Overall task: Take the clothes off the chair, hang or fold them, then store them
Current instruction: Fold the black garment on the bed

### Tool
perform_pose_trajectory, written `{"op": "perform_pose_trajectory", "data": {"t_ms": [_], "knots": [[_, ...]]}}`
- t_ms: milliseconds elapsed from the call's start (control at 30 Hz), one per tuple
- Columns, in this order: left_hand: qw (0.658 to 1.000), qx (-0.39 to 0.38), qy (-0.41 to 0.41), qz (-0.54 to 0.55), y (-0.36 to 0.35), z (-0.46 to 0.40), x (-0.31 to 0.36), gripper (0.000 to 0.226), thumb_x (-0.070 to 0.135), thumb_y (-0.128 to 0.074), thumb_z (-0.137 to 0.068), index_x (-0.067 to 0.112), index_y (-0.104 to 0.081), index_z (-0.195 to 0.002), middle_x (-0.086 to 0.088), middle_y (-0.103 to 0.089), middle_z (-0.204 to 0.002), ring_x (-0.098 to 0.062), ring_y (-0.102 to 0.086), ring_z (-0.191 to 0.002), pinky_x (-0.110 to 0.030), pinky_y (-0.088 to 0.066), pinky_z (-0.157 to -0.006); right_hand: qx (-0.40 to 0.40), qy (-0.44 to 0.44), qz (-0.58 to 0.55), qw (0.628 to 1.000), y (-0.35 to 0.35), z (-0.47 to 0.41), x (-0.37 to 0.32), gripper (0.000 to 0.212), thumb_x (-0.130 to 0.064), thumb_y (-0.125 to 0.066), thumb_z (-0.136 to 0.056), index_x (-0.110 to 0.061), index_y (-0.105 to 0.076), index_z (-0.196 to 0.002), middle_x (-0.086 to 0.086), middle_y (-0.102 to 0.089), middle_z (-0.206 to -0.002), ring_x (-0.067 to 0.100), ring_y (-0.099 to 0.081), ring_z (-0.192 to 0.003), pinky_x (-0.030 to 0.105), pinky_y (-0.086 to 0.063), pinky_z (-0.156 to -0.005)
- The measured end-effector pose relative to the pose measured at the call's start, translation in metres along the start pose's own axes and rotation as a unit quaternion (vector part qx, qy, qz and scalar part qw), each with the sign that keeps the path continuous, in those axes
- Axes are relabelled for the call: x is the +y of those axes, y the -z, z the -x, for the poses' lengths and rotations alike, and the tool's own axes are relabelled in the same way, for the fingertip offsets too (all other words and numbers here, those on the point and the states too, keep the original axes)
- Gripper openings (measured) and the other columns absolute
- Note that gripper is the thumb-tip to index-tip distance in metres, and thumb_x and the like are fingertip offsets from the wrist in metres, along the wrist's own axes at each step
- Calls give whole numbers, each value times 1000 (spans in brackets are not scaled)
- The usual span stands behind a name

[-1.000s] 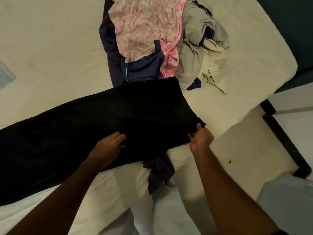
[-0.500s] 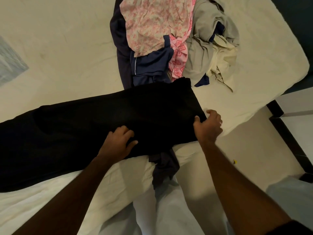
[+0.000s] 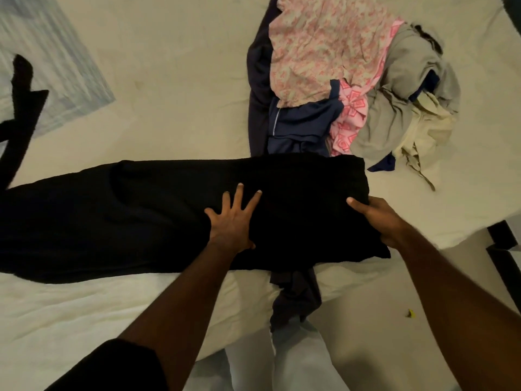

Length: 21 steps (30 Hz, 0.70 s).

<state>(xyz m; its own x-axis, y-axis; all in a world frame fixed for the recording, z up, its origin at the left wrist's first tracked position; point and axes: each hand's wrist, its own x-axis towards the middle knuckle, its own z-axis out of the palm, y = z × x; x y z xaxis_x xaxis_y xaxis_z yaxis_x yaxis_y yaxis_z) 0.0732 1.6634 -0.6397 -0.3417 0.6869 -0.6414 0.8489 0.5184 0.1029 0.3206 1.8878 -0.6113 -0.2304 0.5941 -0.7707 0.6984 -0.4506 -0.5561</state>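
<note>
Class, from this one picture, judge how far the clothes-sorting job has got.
Done: nothing looks folded or stored. In hand: the left hand presses flat on the black garment spread on the bed; the right hand grips its end. Left: the heap of clothes behind.

— Hidden under the black garment (image 3: pixel 158 215): the right hand (image 3: pixel 377 221) fingers, only thumb and knuckles showing at the folded end.

— Cut off too?

— Yes. Black garment running out past the left edge. Pile of clothes (image 3: pixel 352 86) clipped by the top edge, its lower part tucked beneath the black cloth. Dark cloth (image 3: pixel 296 294) below the fold mostly covered, kind of garment impossible to tell.

— Anything else unclear?

— Striped bluish cloth (image 3: pixel 56 66) at upper left blurred. Small yellow speck (image 3: pixel 411 313) on the floor too tiny to identify.
</note>
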Motion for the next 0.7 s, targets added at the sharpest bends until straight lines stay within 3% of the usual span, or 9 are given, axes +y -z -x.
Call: {"op": "perform_pose_trajectory", "data": {"t_ms": [133, 233, 300, 367, 433, 500, 600, 700], "knots": [[999, -2, -27, 47, 2, 1, -8, 145, 56, -90, -61, 47, 21, -153, -3, 21, -166, -40, 2, -152, -78, -25, -106, -15, 80, -102, 992, -30, 34, -34, 29, -20, -63, -99, -17, -63, -129, 4, -73, -121, 18, -72, -107, 28, -59, -84], [989, 20, -76, 126, 9, 11, -25, 137, 53, -89, -64, 48, 14, -155, 5, 20, -166, -32, 4, -154, -75, -21, -109, -73, 128, -126, 981, -71, 61, -61, 41, -6, -60, -99, -14, -54, -139, 4, -70, -128, 20, -69, -114, 30, -58, -93], [966, 66, -96, 232, 14, 22, -47, 121, 53, -85, -71, 44, -2, -158, 7, 5, -168, -24, -4, -154, -69, -22, -113, -100, 156, -120, 975, -109, 75, -77, 50, 0, -59, -97, -11, -49, -144, 8, -67, -133, 23, -66, -120, 34, -55, -99], [905, 117, -86, 399, 19, 35, -74, 91, 50, -79, -80, 33, -31, -155, 2, -31, -161, -16, -32, -146, -53, -35, -117, -111, 187, -110, 970, -151, 89, -94, 53, 4, -61, -94, -9, -48, -144, 11, -66, -133, 24, -65, -120, 34, -55, -100], [820, 129, -46, 556, 23, 53, -107, 51, 42, -71, -92, 21, -58, -136, 2, -62, -132, -11, -61, -119, -41, -50, -106, -113, 213, -81, 967, -200, 102, -109, 55, 4, -64, -93, -10, -47, -144, 10, -67, -131, 23, -65, -120, 34, -55, -100], [746, 85, 0, 661, 29, 71, -142, 32, 42, -56, -101, 19, -66, -120, 0, -72, -113, -15, -71, -100, -39, -55, -92, -127, 232, -54, 963, -247, 112, -123, 57, 0, -68, -93, -13, -46, -144, 8, -67, -128, 25, -65, -121, 40, -54, -102], [649, 17, 44, 759, 33, 105, -210, 56, 62, -33, -101, 22, -64, -126, 0, -74, -116, -20, -72, -102, -43, -55, -91, -164, 250, -19, 954, -331, 128, -142, 61, -7, -70, -93, -24, -44, -146, 1, -67, -128, 20, -65, -121, 46, -51, -105], [575, 4, 68, 815, 25, 136, -272, 79, 78, -27, -89, 22, -62, -132, 3, -74, -108, -14, -72, -87, -36, -53, -78, -196, 258, 7, 946, -418, 145, -153, 64, -13, -69, -94, -26, -40, -149, 0, -66, -130, 15, -64, -121, 46, -51, -106]]}}
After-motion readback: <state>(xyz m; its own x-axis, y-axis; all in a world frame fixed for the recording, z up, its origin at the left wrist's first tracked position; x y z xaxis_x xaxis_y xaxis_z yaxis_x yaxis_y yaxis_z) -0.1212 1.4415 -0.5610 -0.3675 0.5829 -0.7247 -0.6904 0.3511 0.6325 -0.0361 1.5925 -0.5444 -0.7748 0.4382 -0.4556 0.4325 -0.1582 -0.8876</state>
